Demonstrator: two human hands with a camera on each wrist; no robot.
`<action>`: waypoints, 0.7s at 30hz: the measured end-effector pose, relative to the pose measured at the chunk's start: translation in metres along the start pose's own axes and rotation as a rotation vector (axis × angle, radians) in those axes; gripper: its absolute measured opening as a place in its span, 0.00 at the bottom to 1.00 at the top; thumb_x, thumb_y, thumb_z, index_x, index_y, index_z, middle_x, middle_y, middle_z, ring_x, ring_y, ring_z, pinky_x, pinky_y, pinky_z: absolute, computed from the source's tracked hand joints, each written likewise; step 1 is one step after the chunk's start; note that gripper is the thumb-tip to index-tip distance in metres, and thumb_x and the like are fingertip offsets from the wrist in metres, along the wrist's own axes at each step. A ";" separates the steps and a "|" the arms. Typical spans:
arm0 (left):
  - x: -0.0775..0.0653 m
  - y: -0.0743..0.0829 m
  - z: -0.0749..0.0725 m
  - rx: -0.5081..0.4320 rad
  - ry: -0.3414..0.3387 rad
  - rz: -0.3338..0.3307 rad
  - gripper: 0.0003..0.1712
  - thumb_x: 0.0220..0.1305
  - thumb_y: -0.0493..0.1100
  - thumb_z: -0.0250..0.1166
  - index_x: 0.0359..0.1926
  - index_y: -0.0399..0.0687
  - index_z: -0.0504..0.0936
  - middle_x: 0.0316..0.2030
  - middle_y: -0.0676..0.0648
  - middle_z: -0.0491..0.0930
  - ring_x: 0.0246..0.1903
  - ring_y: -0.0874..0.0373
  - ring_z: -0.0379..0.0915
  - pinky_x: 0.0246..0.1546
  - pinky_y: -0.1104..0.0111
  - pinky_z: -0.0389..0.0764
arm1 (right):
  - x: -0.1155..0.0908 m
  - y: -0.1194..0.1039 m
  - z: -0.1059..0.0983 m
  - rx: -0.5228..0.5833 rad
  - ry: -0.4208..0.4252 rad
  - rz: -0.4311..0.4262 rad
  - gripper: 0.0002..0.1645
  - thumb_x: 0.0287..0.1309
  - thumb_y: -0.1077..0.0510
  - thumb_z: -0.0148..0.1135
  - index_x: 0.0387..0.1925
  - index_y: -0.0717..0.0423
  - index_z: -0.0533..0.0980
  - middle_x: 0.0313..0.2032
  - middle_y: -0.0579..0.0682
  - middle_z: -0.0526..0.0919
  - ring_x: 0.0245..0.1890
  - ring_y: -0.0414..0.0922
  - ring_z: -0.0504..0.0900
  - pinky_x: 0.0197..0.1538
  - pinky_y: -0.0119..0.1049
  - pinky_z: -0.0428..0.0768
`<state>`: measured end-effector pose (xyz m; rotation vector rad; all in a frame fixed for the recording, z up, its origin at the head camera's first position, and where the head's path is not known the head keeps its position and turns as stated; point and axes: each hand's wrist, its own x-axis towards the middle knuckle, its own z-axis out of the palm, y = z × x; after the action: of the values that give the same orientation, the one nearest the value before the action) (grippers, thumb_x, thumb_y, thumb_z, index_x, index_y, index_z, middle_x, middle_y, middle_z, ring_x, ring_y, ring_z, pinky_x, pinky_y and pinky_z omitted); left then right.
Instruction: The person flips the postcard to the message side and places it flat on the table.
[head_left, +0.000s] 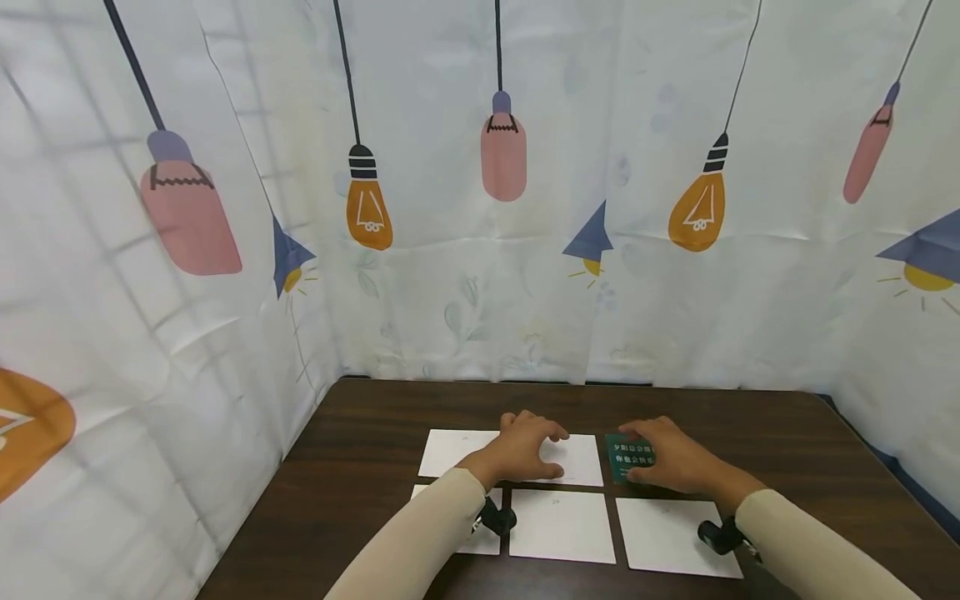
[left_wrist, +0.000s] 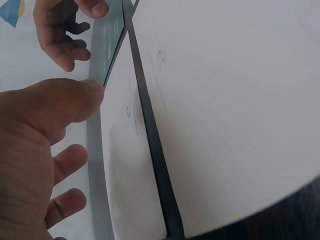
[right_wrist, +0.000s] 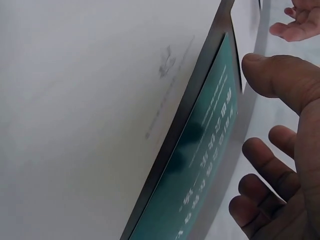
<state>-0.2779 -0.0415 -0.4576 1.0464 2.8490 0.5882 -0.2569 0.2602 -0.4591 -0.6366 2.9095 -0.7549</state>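
Note:
My left hand (head_left: 517,450) hovers over a white card (head_left: 581,458) in the far row, its thumb and fingers spread in a loose curve with nothing between them. To the right, my right hand (head_left: 671,457) is held in a similar loose curve over a dark green card (head_left: 618,458) printed with white characters. The right wrist view shows that green card (right_wrist: 190,165) beside the thumb, with a gap between thumb and fingers. Faint small print marks the white card (left_wrist: 125,150) beneath the left hand. Part of the green card is hidden behind the right hand.
Nearer to me lie more white cards, one in the middle (head_left: 562,525), one at right (head_left: 667,533) and one partly under my left sleeve (head_left: 420,533). They rest on a dark brown table (head_left: 360,467). A white curtain (head_left: 450,317) with lamp pictures surrounds it.

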 end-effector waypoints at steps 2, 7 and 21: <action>0.003 0.002 0.003 0.006 0.001 0.004 0.29 0.59 0.54 0.76 0.61 0.59 0.82 0.49 0.60 0.81 0.58 0.57 0.67 0.57 0.50 0.57 | -0.002 0.003 -0.001 -0.006 -0.001 0.003 0.45 0.48 0.46 0.82 0.66 0.55 0.74 0.54 0.48 0.80 0.57 0.53 0.70 0.50 0.51 0.78; 0.008 0.007 0.008 0.025 -0.007 0.001 0.30 0.58 0.56 0.76 0.62 0.61 0.81 0.51 0.61 0.81 0.59 0.58 0.67 0.58 0.51 0.58 | -0.005 0.009 -0.004 -0.025 -0.002 0.017 0.47 0.48 0.45 0.82 0.67 0.55 0.73 0.56 0.49 0.79 0.59 0.53 0.70 0.52 0.53 0.77; 0.016 0.020 0.014 0.005 -0.011 0.015 0.32 0.59 0.55 0.76 0.64 0.61 0.79 0.55 0.63 0.80 0.61 0.61 0.65 0.56 0.57 0.57 | -0.016 0.018 -0.012 -0.036 0.008 -0.004 0.49 0.49 0.45 0.81 0.69 0.58 0.71 0.63 0.59 0.75 0.64 0.62 0.68 0.56 0.63 0.74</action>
<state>-0.2759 -0.0127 -0.4620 1.0695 2.8374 0.5748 -0.2514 0.2866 -0.4576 -0.6442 2.9357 -0.7091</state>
